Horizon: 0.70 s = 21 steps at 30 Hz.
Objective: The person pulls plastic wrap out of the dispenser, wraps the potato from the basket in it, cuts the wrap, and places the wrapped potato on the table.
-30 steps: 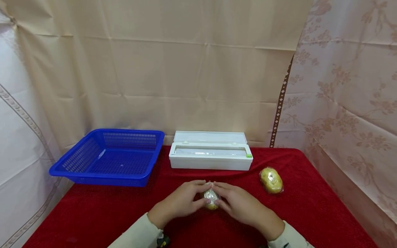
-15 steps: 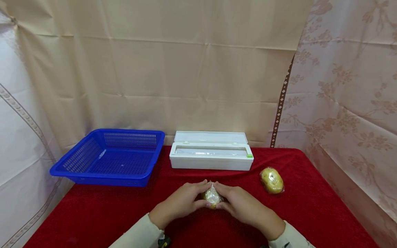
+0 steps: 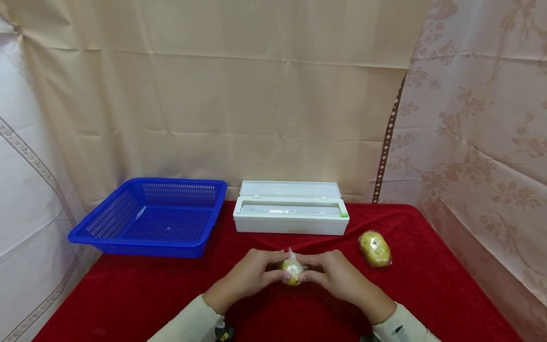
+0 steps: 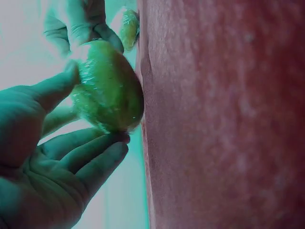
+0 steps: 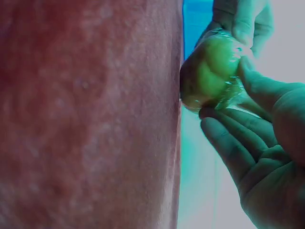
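Between both hands, at the front middle of the head view, is a yellow potato (image 3: 293,271) wrapped in clear cling film. A small tuft of film sticks up at its far end. My left hand (image 3: 249,273) pinches its left side between thumb and fingers. From the other side my right hand (image 3: 337,275) grips it the same way. Both wrist views show the thumbs pressing the film-covered side of the potato (image 4: 112,90), with fingertips against its end. The potato (image 5: 209,71) is low over the red cloth; whether it touches is unclear.
A second film-wrapped potato (image 3: 374,249) lies to the right on the red cloth (image 3: 427,294). Behind the hands stands a white cling film dispenser (image 3: 291,226) with its lid raised. A blue plastic basket (image 3: 149,249) is at the back left. Curtains (image 3: 256,95) hang behind.
The fingers have shifted around the potato and the hands have tilted slightly. More of its yellow front shows, and the film tuft now stands up at the far end. Other things stayed put.
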Each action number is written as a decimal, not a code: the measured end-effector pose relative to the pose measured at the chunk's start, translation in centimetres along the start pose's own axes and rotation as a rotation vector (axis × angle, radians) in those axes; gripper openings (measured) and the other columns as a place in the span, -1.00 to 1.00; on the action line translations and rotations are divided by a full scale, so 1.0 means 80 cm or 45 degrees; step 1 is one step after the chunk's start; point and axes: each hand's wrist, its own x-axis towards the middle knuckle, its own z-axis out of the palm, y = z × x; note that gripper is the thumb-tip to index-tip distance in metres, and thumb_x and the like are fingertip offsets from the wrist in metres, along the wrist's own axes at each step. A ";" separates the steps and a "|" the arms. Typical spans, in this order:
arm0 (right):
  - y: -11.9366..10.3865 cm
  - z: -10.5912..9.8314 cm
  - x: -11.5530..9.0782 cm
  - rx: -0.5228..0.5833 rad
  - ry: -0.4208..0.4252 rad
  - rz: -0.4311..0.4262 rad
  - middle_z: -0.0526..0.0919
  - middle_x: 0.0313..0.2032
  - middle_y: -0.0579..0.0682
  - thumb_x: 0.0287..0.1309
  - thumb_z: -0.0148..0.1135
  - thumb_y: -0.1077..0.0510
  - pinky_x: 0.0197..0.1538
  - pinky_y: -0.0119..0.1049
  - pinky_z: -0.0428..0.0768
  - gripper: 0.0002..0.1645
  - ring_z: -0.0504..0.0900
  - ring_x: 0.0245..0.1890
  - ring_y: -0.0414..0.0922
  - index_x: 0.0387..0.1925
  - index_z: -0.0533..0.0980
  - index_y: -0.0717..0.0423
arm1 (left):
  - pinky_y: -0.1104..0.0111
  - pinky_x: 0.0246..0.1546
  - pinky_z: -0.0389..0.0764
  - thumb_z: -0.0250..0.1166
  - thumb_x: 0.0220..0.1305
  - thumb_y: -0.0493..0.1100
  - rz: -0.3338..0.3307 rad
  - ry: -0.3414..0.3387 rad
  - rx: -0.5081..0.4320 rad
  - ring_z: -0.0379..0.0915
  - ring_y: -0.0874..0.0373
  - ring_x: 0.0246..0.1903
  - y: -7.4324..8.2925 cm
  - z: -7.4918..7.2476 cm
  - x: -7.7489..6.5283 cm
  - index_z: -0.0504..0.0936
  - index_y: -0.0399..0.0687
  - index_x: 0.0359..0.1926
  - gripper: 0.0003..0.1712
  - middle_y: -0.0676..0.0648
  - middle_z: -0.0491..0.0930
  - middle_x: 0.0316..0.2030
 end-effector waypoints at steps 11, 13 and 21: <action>-0.004 -0.003 0.001 0.267 0.238 0.125 0.78 0.04 -0.15 0.20 0.44 -0.12 -0.17 -0.35 0.74 -0.61 0.76 -0.11 -0.31 0.06 0.74 -0.20 | 0.39 -0.02 0.66 0.21 0.42 0.29 -0.111 0.121 -0.179 0.63 0.35 -0.02 0.006 -0.005 0.002 0.68 0.22 0.26 -0.47 0.11 0.72 0.12; -0.007 -0.002 0.001 0.378 0.252 0.173 0.77 0.06 -0.05 0.22 0.44 -0.09 -0.23 -0.29 0.76 -0.61 0.78 -0.18 -0.24 0.07 0.74 -0.15 | 0.40 -0.06 0.66 0.20 0.44 0.29 -0.129 0.145 -0.205 0.65 0.34 -0.05 0.008 -0.006 0.003 0.71 0.20 0.21 -0.50 0.11 0.74 0.08; -0.016 -0.001 0.003 0.499 0.343 0.300 0.82 -0.09 0.01 0.30 0.37 -0.09 -0.36 -0.18 0.76 -0.67 0.78 -0.44 -0.11 0.03 0.75 -0.12 | 0.27 -0.42 0.72 0.19 0.50 0.21 -0.194 0.190 -0.446 0.71 0.12 -0.45 0.016 -0.001 0.003 0.73 0.17 0.12 -0.61 0.06 0.75 -0.17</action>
